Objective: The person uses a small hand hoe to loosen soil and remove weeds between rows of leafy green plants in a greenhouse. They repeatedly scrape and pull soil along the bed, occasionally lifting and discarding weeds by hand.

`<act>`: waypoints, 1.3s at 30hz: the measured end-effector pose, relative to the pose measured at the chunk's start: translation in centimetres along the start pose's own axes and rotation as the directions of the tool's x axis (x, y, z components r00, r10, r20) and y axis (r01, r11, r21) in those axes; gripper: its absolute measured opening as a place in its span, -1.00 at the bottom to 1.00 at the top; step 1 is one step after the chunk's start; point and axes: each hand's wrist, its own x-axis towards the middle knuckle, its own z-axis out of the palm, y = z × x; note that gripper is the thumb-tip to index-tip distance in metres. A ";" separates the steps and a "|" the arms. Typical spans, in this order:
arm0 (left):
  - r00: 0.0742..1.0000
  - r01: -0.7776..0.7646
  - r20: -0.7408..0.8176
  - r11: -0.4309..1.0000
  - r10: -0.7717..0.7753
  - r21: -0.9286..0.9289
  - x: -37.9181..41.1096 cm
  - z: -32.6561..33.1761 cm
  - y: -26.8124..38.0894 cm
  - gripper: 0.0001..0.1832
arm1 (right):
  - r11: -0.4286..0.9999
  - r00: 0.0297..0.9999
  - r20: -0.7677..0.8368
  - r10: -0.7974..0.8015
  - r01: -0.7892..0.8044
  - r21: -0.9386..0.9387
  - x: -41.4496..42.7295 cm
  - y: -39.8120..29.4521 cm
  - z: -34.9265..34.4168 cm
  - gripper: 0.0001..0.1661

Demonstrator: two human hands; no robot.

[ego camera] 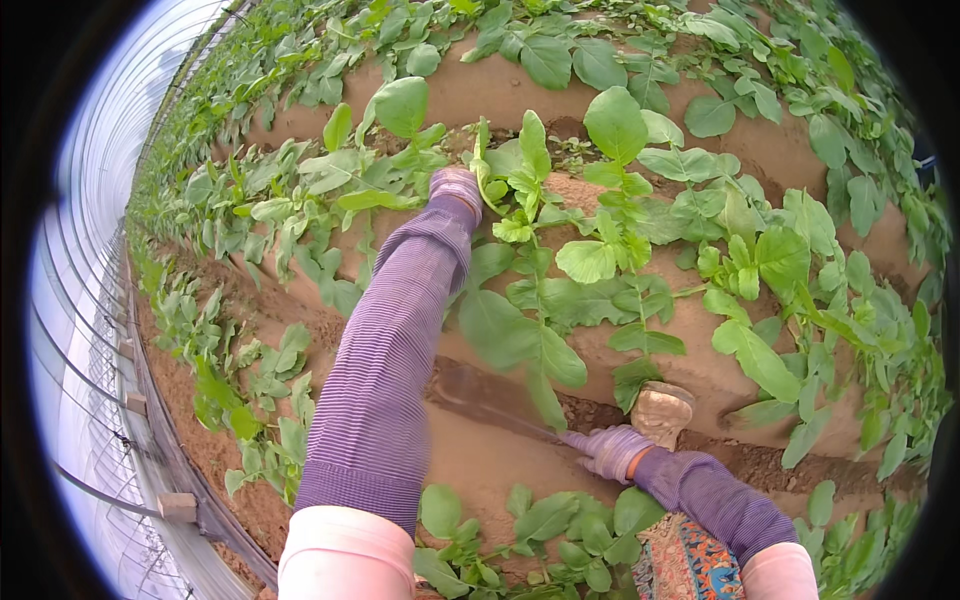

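My left hand [456, 187], in a purple-striped glove, reaches among the leafy radish-like plants [525, 187] on the raised bed. Its fingers are hidden, so whether they grip a stem cannot be told. A pale curled leaf stalk [482, 169] stands right beside it. Lower down, my gloved right hand [609, 451] is closed around the end of a long thin blade [502, 414], probably a knife, blurred and pointing left over the furrow. Leaf tips hang close above that hand. Purple sleeve covers [382, 337] run up both forearms.
A muddy boot [662, 412] stands in the furrow behind my right hand. Film-covered soil ridges [487, 457] with more leafy plants [540, 532] lie in front and behind. On the left runs the greenhouse's plastic wall [82, 420] with curved hoops and small blocks [177, 507].
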 end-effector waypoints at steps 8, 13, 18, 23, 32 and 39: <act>0.991 -0.028 -0.130 0.990 0.010 -0.136 0.4 2.0 0.2 -0.73 | 1.000 0.999 0.031 0.019 -0.019 0.006 -0.3 0.0 -0.2 -0.34; 0.978 0.040 -0.189 0.963 -0.093 -0.267 1.4 4.1 -1.5 -0.73 | 1.000 1.000 0.012 -0.007 0.008 -0.005 0.2 -0.2 -0.1 -0.35; 0.938 -0.023 -0.338 0.954 -0.083 -0.300 0.0 3.8 -2.3 -0.75 | 0.999 1.000 0.018 0.019 -0.019 -0.031 0.3 -0.5 -0.1 -0.35; 0.991 -0.079 -0.133 0.880 0.018 -0.468 -2.3 1.1 -2.9 -0.75 | 0.997 0.999 0.012 0.037 -0.036 -0.063 0.6 -0.5 0.5 -0.35; 0.979 0.114 0.103 0.055 -0.176 -0.992 -19.6 0.2 -10.1 -0.56 | 0.992 0.996 0.016 0.086 -0.084 -0.094 0.4 -1.2 0.1 -0.35; 0.787 0.377 0.260 0.103 -0.559 -0.920 -44.3 5.1 -20.7 -0.67 | 0.991 0.992 -0.111 0.068 -0.080 -0.108 1.2 -0.8 1.4 -0.34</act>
